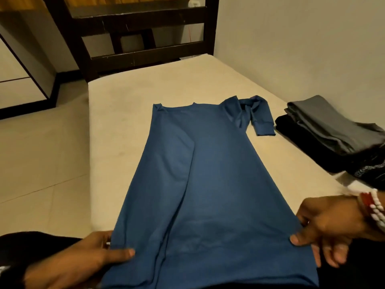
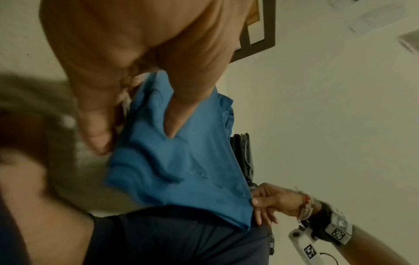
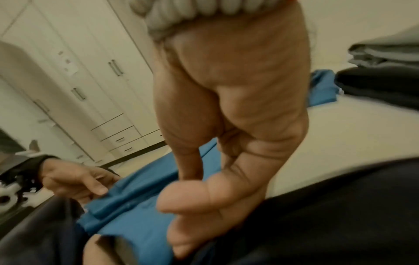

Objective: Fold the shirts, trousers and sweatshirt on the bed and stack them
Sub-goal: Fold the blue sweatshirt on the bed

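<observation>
- The blue long-sleeved shirt [image 1: 200,174] lies flat along the bed [image 1: 116,113], hem nearest the person, for folding.
- The left hand [image 1: 87,257] and right hand [image 1: 329,222] each pinch a hem corner, thumbs on top, probably to lift it.
- The folded grey and black stack [image 1: 325,130] sits aside, leaving room.

A dark wooden bed frame [image 1: 133,34] is standing ahead of me. Right of it, a plain pale wall [image 1: 291,38] is running along. Left of it, pale floor tiles [image 1: 41,155] are spreading, and a white wardrobe [image 3: 75,71] is standing.
</observation>
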